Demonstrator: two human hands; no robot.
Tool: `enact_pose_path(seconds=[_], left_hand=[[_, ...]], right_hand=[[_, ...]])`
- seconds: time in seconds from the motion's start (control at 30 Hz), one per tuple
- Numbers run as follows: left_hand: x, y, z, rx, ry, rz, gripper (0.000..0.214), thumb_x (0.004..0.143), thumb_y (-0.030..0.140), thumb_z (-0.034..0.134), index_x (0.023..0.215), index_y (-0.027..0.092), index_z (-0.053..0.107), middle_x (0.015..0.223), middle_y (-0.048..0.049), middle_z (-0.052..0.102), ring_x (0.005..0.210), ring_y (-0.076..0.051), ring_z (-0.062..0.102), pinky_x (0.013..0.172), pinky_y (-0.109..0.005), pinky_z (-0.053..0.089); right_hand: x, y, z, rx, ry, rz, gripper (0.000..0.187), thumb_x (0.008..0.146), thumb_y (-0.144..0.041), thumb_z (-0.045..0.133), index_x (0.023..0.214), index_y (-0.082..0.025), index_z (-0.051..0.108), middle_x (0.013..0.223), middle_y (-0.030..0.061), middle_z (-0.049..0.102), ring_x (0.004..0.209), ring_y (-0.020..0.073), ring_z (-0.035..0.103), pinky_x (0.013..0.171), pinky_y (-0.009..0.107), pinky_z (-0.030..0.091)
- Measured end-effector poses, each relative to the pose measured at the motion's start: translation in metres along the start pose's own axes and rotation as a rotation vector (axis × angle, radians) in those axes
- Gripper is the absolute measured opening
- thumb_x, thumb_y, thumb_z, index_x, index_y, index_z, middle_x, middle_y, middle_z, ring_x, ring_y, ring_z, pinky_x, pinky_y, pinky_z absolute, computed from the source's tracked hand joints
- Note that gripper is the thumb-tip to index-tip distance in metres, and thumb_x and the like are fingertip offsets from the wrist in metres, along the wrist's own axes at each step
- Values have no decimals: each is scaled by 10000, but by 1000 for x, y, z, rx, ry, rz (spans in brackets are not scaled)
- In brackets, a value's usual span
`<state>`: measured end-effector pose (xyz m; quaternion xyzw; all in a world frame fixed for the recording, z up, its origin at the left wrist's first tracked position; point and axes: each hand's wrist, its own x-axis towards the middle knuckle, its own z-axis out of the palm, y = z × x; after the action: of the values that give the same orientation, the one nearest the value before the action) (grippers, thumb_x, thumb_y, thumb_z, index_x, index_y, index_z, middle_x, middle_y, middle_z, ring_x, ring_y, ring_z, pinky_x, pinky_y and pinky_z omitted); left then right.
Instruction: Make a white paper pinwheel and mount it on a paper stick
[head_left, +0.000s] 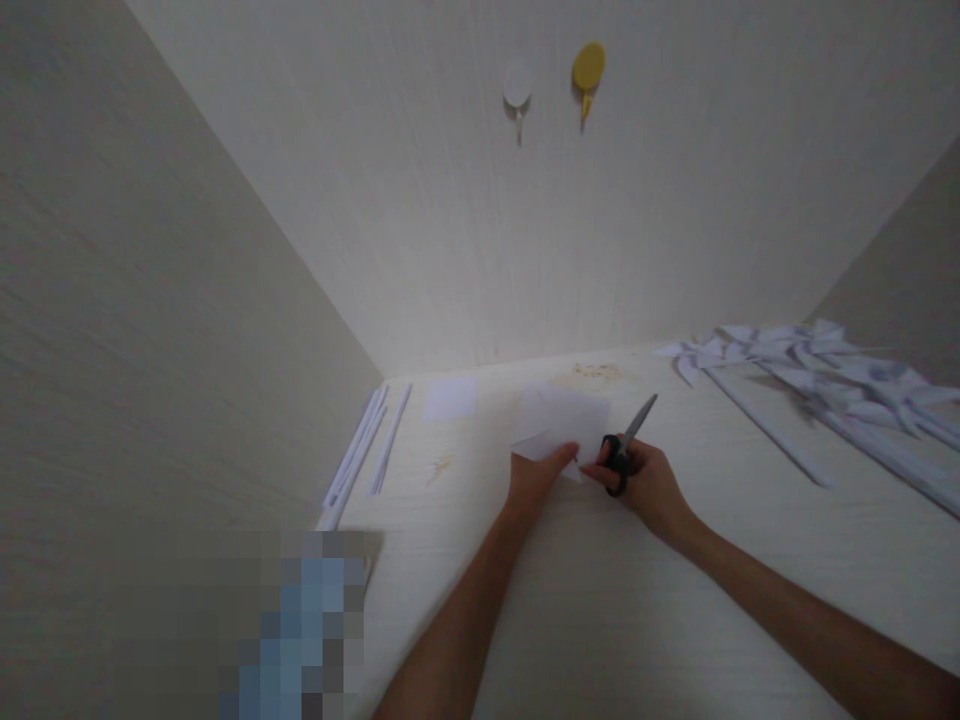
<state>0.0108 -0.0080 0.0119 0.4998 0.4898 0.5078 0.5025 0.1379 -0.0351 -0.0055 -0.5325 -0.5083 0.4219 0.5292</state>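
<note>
My left hand [536,478] pinches the near edge of a white sheet of paper [562,418] that lies on the pale table [585,600]. Just to its right, my right hand [646,485] is closed around the black handles of a pair of scissors [626,445]. The grey blades look closed and point up and away to the right, beside the paper's right edge.
A pile of white paper pinwheels on sticks [825,380] lies at the far right. Thin white sticks [367,445] lie along the left wall, with a small white paper square [450,398] near them. Two hooks, white [517,88] and yellow [589,70], hang on the back wall.
</note>
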Motion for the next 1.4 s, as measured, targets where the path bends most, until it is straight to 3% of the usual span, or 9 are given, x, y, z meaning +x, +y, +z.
enact_pose_path(seconds=[0.3, 0.63, 0.83, 0.97, 1.2, 1.4], left_hand=[[-1, -2, 0, 49, -138, 17, 194, 520, 146, 634, 709, 185, 607, 804, -49, 643, 769, -188, 580, 726, -312, 439], [1, 0, -1, -32, -85, -25, 200, 487, 143, 654, 679, 165, 603, 720, -46, 639, 732, -185, 581, 701, -313, 443], [9, -4, -6, -304, 25, -98, 177, 547, 250, 622, 678, 142, 574, 653, -8, 598, 584, -134, 577, 509, -241, 454], [13, -8, -9, -416, 92, -87, 230, 556, 271, 614, 732, 135, 557, 686, -5, 595, 595, -129, 592, 507, -220, 448], [14, -4, -10, -478, 146, -87, 188, 588, 277, 589, 701, 132, 545, 610, 1, 604, 573, -124, 597, 504, -204, 435], [18, -3, -13, -558, 151, -94, 161, 591, 250, 587, 674, 120, 538, 588, 1, 595, 563, -127, 601, 493, -196, 431]], right_hand=[[0, 0, 0, -74, 66, 0, 332, 502, -417, 665, 546, -178, 438, 441, -59, 393, 397, 70, 343, 361, 198, 271], [1, 2, 0, -73, 41, -9, 280, 543, -372, 653, 591, -169, 466, 474, -52, 428, 422, 75, 384, 381, 191, 302], [1, -2, -2, -30, -196, -44, 228, 688, -385, 505, 682, -158, 501, 613, 13, 549, 484, 93, 454, 434, 205, 368], [-5, -7, -3, -111, -354, -48, 273, 732, -385, 445, 593, -155, 490, 507, 2, 521, 443, 89, 426, 410, 202, 336], [-18, -17, -5, -172, -481, 75, 315, 700, -390, 488, 485, -169, 421, 397, -41, 435, 349, 67, 355, 349, 189, 244], [-17, -16, -6, -189, -566, 112, 307, 700, -359, 496, 476, -176, 393, 387, -49, 412, 351, 71, 362, 358, 189, 251]])
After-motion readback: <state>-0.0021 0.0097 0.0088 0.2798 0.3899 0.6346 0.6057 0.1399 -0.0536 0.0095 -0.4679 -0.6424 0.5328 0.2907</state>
